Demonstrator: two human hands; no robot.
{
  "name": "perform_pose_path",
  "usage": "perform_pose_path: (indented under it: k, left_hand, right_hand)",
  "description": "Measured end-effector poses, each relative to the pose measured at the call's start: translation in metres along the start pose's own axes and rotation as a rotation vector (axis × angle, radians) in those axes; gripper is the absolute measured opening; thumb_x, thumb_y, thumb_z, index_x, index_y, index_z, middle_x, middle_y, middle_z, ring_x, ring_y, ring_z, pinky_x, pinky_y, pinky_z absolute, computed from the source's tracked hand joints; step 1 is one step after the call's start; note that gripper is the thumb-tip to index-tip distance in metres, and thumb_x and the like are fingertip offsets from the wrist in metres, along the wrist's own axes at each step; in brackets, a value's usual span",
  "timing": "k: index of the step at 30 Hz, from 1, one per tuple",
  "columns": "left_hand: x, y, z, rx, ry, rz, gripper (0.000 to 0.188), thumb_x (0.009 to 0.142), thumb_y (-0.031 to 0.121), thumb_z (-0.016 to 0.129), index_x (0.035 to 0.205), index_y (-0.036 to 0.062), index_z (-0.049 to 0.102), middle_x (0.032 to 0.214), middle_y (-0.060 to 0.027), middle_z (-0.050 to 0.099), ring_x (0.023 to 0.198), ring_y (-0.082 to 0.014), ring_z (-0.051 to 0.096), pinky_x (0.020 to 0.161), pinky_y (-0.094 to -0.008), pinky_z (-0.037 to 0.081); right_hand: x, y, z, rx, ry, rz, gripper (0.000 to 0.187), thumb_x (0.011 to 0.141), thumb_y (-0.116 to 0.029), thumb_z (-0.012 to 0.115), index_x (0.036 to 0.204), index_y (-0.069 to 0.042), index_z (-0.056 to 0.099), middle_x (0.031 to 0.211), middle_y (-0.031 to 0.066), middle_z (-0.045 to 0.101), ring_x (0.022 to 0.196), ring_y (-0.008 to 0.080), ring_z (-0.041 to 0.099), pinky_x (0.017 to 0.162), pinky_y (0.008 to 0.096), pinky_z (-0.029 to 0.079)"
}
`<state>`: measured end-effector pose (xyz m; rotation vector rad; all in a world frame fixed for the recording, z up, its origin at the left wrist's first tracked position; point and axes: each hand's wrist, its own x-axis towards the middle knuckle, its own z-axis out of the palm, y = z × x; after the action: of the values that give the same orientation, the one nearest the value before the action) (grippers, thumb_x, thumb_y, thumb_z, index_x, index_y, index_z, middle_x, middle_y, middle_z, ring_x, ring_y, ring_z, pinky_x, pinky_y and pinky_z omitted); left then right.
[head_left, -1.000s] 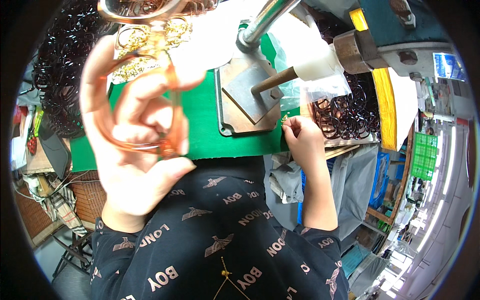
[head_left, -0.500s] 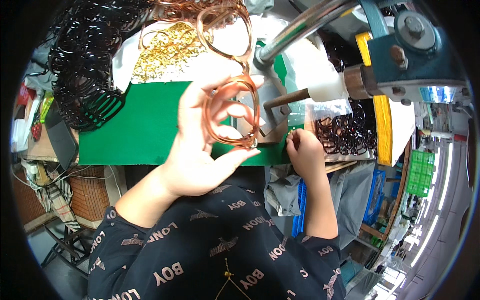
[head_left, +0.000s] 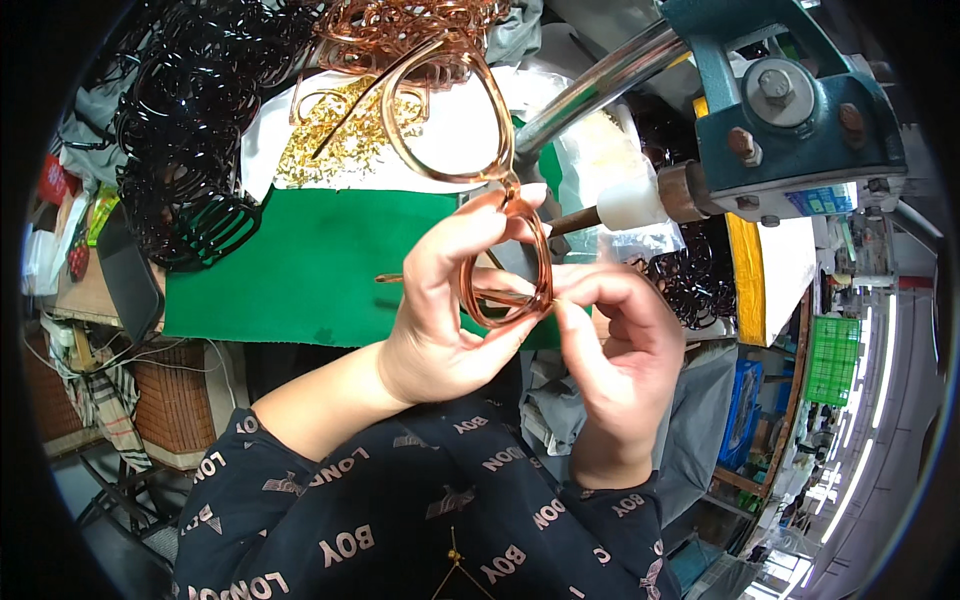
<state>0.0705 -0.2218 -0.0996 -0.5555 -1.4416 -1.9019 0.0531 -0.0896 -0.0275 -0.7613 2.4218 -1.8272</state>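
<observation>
A clear brown eyeglass frame (head_left: 545,262) is held up on end over the near edge of the green mat (head_left: 290,270), one rim above the other. My left hand (head_left: 435,335) is closed around its lower rim, fingers behind and thumb at the lower corner. Both temples stick out to the left. My right hand (head_left: 630,350) meets that same corner with thumb and forefinger pinched together. Whatever lies between those fingertips is too small or hidden to make out. Beyond the mat, small gold-coloured pieces (head_left: 335,145) are heaped on white sheeting.
A teal machine head (head_left: 800,130) with a steel column (head_left: 600,90) and a white collar (head_left: 630,208) stands close on the right. Piles of black frames (head_left: 190,130) and brown frames (head_left: 390,30) lie at the back. Dark frames (head_left: 700,285) sit beside a yellow strip (head_left: 745,270).
My right hand has come up from the mat's edge beside the machine to the frame's lower corner. My left hand has moved the frame slightly right and down, turning it a little.
</observation>
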Motion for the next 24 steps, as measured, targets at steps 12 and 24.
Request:
perform_pose_path:
  k: [12,24]
  left_hand:
    - [0.000,0.000,0.002,-0.065,0.034,-0.102,0.082,0.070,-0.016,0.058,0.134,0.0150,0.018,0.135,-0.0243,0.029,0.116,-0.0338,0.047,0.078,-0.0352,0.055]
    - [0.010,0.010,0.008,-0.332,-0.022,-0.244,0.088,0.072,-0.012,0.062,0.137,0.0172,0.010,0.137,-0.0227,0.028,0.122,-0.0318,0.040,0.087,-0.0362,0.050]
  right_hand:
    - [0.009,-0.023,0.001,-0.327,-0.037,-0.103,0.011,0.072,0.006,0.064,0.081,0.003,0.060,0.081,0.0104,0.063,0.073,0.0183,0.061,0.068,0.0262,0.048]
    - [0.020,-0.008,-0.015,0.320,-0.284,0.295,0.009,0.084,-0.006,0.061,0.090,0.000,0.059,0.084,0.0015,0.060,0.078,0.0060,0.053,0.073,0.0210,0.041]
